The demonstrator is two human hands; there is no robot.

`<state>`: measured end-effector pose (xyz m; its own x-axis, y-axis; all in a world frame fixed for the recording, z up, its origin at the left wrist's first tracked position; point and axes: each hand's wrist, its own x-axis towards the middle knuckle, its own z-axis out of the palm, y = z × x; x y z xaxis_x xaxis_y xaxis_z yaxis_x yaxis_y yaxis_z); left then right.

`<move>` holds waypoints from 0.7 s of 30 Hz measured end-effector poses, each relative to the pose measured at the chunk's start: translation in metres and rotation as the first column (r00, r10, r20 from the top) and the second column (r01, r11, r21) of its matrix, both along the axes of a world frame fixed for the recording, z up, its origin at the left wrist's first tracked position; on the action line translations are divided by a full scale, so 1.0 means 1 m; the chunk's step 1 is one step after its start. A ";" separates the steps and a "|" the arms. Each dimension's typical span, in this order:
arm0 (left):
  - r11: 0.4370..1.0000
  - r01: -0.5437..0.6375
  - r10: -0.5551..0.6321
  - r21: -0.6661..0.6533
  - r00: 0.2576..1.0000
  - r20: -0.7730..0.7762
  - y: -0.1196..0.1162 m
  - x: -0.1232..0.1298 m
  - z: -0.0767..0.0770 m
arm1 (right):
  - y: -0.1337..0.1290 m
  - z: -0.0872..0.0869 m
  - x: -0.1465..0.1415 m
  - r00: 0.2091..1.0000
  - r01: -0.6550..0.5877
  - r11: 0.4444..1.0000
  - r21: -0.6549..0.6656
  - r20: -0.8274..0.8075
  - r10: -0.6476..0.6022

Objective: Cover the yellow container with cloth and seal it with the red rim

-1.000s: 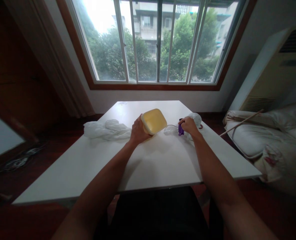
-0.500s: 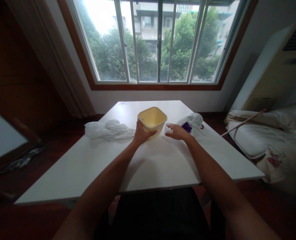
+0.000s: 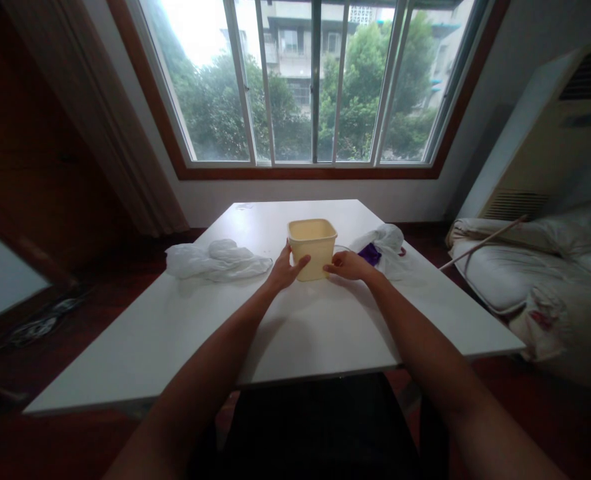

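Note:
A pale yellow square plastic container point(image 3: 315, 255) stands upright in the middle of the white table point(image 3: 315, 320), its open mouth facing up. My left hand point(image 3: 286, 268) grips its left side, thumb across the front and the fingers mostly hidden behind. At the lower right corner, my right hand point(image 3: 346, 265) closes on the container, with the thumb on the front and the other fingers along the side. Just behind my right hand shows a thin, clear curved rim, too little of it to name.
A crumpled white plastic bag point(image 3: 218, 260) lies left of the container. To the right is another whitish bag point(image 3: 388, 240) with a purple thing point(image 3: 370, 254) by it. Beyond the table's right edge, a stick point(image 3: 485, 243) rests on a plastic-covered seat point(image 3: 495, 273).
The container has turned from tilted to upright and shifted slightly right. My right hand, open and apart from it before, has come in against its right side.

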<state>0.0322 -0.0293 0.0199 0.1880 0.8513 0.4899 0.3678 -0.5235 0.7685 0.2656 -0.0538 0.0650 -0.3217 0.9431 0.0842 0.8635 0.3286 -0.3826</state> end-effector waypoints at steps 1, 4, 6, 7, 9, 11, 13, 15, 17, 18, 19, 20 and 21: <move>1.000 -0.026 0.025 -0.012 0.998 -0.050 0.001 -0.001 -0.001 | 0.001 -0.001 0.000 1.000 0.006 1.000 0.005 0.016 -0.006; 0.996 -0.080 0.076 -0.024 0.984 -0.161 0.004 -0.004 -0.008 | 0.006 -0.006 0.002 0.998 0.050 0.998 0.033 0.031 -0.051; 0.994 -0.102 0.094 -0.027 0.973 -0.213 0.006 -0.003 -0.014 | 0.010 -0.011 0.002 0.995 0.099 0.994 0.041 0.027 -0.100; 0.993 -0.110 0.100 -0.032 0.967 -0.235 0.008 -0.003 -0.017 | 0.012 -0.014 0.002 0.992 0.126 0.991 0.044 0.025 -0.128; 0.991 -0.127 0.109 -0.048 0.954 -0.278 0.010 -0.002 -0.021 | 0.017 -0.019 0.002 0.986 0.164 0.985 0.053 0.024 -0.165; 0.988 -0.148 0.127 -0.037 0.932 -0.340 0.012 -0.003 -0.021 | 0.021 -0.023 0.001 0.981 0.190 0.978 0.080 0.026 -0.193; 0.983 -0.181 0.171 0.020 0.882 -0.440 0.013 -0.007 -0.016 | 0.024 -0.026 0.000 0.976 0.213 0.971 0.112 0.022 -0.216; 0.970 -0.222 0.241 0.102 0.798 -0.553 0.012 -0.017 -0.006 | 0.025 -0.027 -0.001 0.974 0.221 0.968 0.122 0.016 -0.225; 0.947 -0.276 0.318 0.167 0.707 -0.631 0.010 -0.031 0.006 | 0.022 -0.025 -0.003 0.981 0.192 0.974 0.116 0.012 -0.195; 0.932 -0.312 0.354 0.185 0.668 -0.655 0.010 -0.040 0.012 | 0.020 -0.024 -0.004 0.986 0.163 0.980 0.114 0.007 -0.165; 0.913 -0.361 0.387 0.187 0.629 -0.674 0.009 -0.050 0.018 | 0.018 -0.022 -0.006 0.992 0.127 0.985 0.117 -0.002 -0.128; 0.892 -0.418 0.411 0.174 0.587 -0.698 0.009 -0.061 0.022 | 0.015 -0.020 -0.008 0.996 0.090 0.988 0.124 -0.015 -0.088; 0.871 -0.470 0.414 0.144 0.543 -0.730 0.010 -0.071 0.025 | 0.012 -0.018 -0.009 0.998 0.051 0.990 0.132 -0.033 -0.047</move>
